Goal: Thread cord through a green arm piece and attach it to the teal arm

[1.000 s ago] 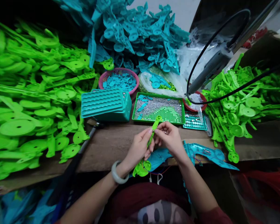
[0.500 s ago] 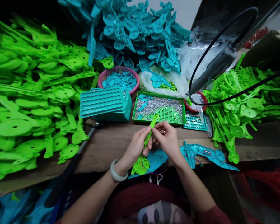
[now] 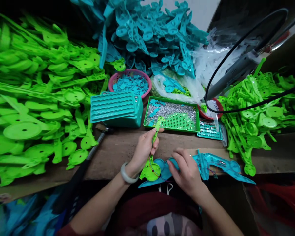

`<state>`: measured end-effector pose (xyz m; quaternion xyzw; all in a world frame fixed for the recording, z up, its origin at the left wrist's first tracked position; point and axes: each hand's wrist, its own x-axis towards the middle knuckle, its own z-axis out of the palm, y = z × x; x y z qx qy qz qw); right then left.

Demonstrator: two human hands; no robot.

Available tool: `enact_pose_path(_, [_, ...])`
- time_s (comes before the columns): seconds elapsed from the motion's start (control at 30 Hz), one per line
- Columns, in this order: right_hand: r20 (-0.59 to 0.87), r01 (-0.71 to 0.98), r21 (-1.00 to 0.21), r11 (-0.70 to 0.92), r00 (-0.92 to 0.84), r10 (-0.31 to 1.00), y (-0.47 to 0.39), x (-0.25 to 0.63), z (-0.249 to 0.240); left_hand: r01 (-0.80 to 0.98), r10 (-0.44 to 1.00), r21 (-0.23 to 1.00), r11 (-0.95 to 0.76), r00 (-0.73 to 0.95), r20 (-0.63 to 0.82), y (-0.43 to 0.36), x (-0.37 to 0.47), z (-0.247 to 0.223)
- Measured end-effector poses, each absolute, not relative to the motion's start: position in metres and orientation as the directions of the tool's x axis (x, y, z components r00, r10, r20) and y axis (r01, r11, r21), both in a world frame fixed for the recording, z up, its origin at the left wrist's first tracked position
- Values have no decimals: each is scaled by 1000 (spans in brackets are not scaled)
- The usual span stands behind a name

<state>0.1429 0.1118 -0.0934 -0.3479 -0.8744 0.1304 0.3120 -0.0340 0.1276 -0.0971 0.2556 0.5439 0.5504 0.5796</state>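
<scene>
My left hand (image 3: 145,146) is closed around the narrow arm of a long green plastic part (image 3: 152,172), which slants from the tray's near edge down toward my body. Thin red and blue wires run along its round lower end. A blue plastic shell (image 3: 216,162) with wires and small metal pieces inside lies across the front of the bench. Over the middle of that shell is my right hand (image 3: 186,170), its fingers curled down and partly hidden, so I cannot see whether it holds anything.
A green tray (image 3: 198,121) of small screws stands beyond my hands, beside stacked teal trays (image 3: 111,106). A grey electric screwdriver (image 3: 233,77) hangs at right on a looping cable. Piles of green parts (image 3: 24,129) flank the bench; blue parts (image 3: 147,32) rise behind. A hammer (image 3: 99,141) lies left.
My right hand has let go of the green part and moved down and right to the blue shell. My left hand keeps its hold. The view has shifted slightly.
</scene>
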Motion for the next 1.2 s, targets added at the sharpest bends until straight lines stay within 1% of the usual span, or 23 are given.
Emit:
enact_pose_path(0.07, [429,581,-248,775,-652,625,116,164,-103,-363,915,903,227,-238,-326,125,-35,-98])
enact_pose_path(0.1, [414,603,-184,776,-669,618,121,173,-106,-361,912,910,206,-266,-312,123,-36,-99])
enact_pose_path(0.13, [411,628,-147,764,-664,625,126,180,-108,-348,908,920,179,-303,-291,119,-36,-99])
enact_pose_path(0.17, [427,650,-142,746,-640,639,130,185,-108,-321,901,935,151,-345,-264,113,-37,-98])
enact_pose_path(0.2, [454,661,-170,731,-606,653,132,186,-106,-278,893,953,122,-388,-228,106,-38,-97])
enact_pose_path(0.23, [486,650,-222,727,-572,661,132,185,-102,-227,883,969,96,-430,-189,99,-39,-96])
enact_pose_path(0.27, [508,611,-293,735,-552,661,130,181,-97,-180,869,980,81,-469,-158,92,-40,-93])
enact_pose_path(0.33, [478,466,-465,753,-584,656,119,168,-88,-156,832,985,69,-536,-143,79,-44,-85])
enact_pose_path(0.4, [365,341,-623,704,-669,648,105,153,-83,-225,790,974,36,-590,-166,71,-49,-77])
enact_pose_path(0.47, [211,326,-750,575,-707,675,96,143,-83,-291,751,956,-22,-637,-177,69,-53,-73])
enact_pose_path(0.53, [81,365,-833,417,-664,744,97,144,-87,-301,720,951,-69,-675,-162,73,-55,-73])
enact_pose_path(0.6, [24,396,-861,320,-596,803,105,153,-91,-287,701,953,-95,-699,-141,78,-55,-78])
enact_pose_path(0.63, [29,408,-857,315,-572,820,110,160,-93,-287,703,953,-100,-698,-136,80,-53,-81])
enact_pose_path(0.7, [70,417,-833,363,-570,818,120,173,-96,-319,724,943,-93,-672,-156,83,-48,-89])
enact_pose_path(0.83, [182,354,-792,497,-640,747,127,187,-105,-416,755,909,19,-590,-286,76,-37,-100])
enact_pose_path(0.9, [272,359,-708,608,-656,704,129,187,-112,-411,742,908,78,-584,-328,69,-34,-105])
enact_pose_path(0.97, [350,390,-579,716,-674,650,132,183,-119,-391,721,912,123,-597,-353,64,-34,-110])
enact_pose_path(1.03, [381,403,-484,777,-702,602,137,179,-123,-374,696,915,150,-617,-366,63,-35,-114])
enact_pose_path(1.1, [367,382,-482,788,-729,578,142,177,-122,-361,680,918,163,-634,-370,66,-37,-117])
enact_pose_path(1.13, [353,363,-512,779,-738,575,143,177,-121,-359,677,918,172,-633,-374,68,-39,-118])
enact_pose_path(1.2, [314,324,-607,726,-742,593,144,179,-116,-361,676,913,191,-626,-389,72,-43,-118])
